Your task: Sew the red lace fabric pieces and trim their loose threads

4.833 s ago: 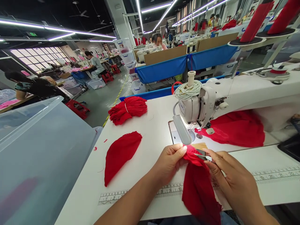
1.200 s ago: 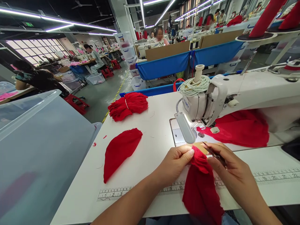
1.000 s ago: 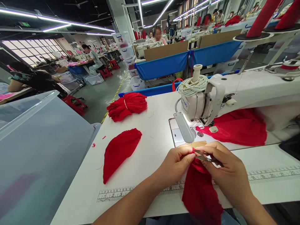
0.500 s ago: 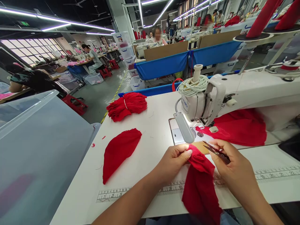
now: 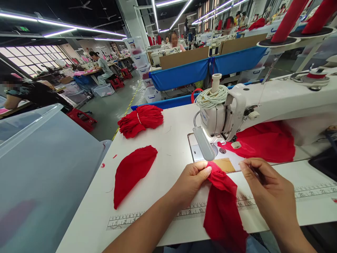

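Note:
Between thumb and fingers, my left hand (image 5: pixel 193 181) pinches the top end of a red fabric piece (image 5: pixel 223 207), which hangs down over the table's front edge. To the right of it, my right hand (image 5: pixel 265 186) is closed around thread snips (image 5: pixel 256 173), mostly hidden in the palm; its thumb and index fingertip meet. Just beyond both hands stands the white sewing machine (image 5: pixel 214 119), its lamp shining on the needle plate. More red cloth (image 5: pixel 265 142) lies under the machine arm. On the left of the table rests a single red cut piece (image 5: pixel 134 172).
A tied bundle of red pieces (image 5: pixel 142 120) lies at the table's far left. A large translucent bin (image 5: pixel 52 168) stands against the left side. Red thread cones (image 5: pixel 288 21) rise at upper right. A ruler strip (image 5: pixel 192 212) runs along the front edge. Other people sit at machines beyond.
My right hand has moved right, away from the fabric, and the snips' blades have turned back into the palm. My left hand still pinches the red fabric. The view has shifted slightly.

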